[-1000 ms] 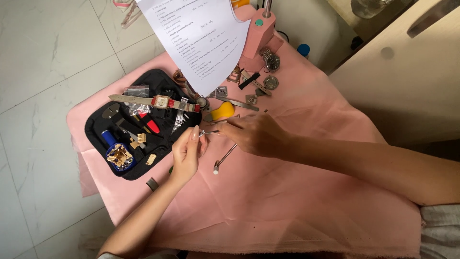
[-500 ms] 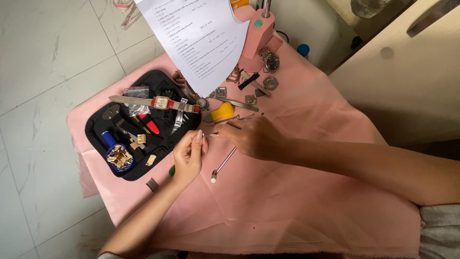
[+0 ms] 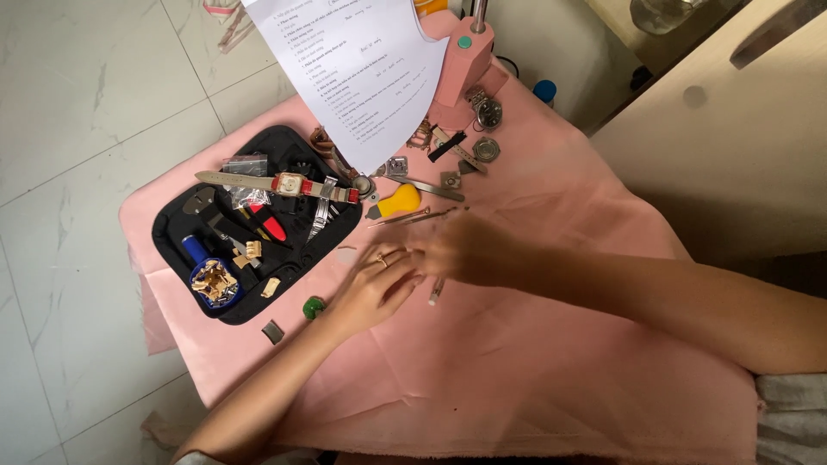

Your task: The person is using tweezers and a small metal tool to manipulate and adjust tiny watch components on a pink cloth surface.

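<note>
My left hand (image 3: pixel 376 284) lies flat on the pink cloth (image 3: pixel 534 379), fingers spread, a ring on one finger. My right hand (image 3: pixel 472 250) is blurred by motion and meets the left fingertips. A slim metal tool (image 3: pixel 436 292) sticks out from under the two hands; which fingers touch it is hidden. Thin tweezers (image 3: pixel 412 217) and a yellow-handled tool (image 3: pixel 401 201) lie just beyond the hands. A small green piece (image 3: pixel 313 306) sits by my left wrist.
An open black tool case (image 3: pixel 177 226) at the left holds a red-strapped watch (image 3: pixel 289 185), a blue holder with gold parts (image 3: pixel 214 282) and small tools. A printed sheet (image 3: pixel 362 69) hangs over a pink press stand (image 3: pixel 461 65), with metal parts (image 3: pixel 485 148) near it.
My right hand has slid left and down to meet the left hand. The slim metal tool has shifted right and turned steeper. My left hand has edged right.
</note>
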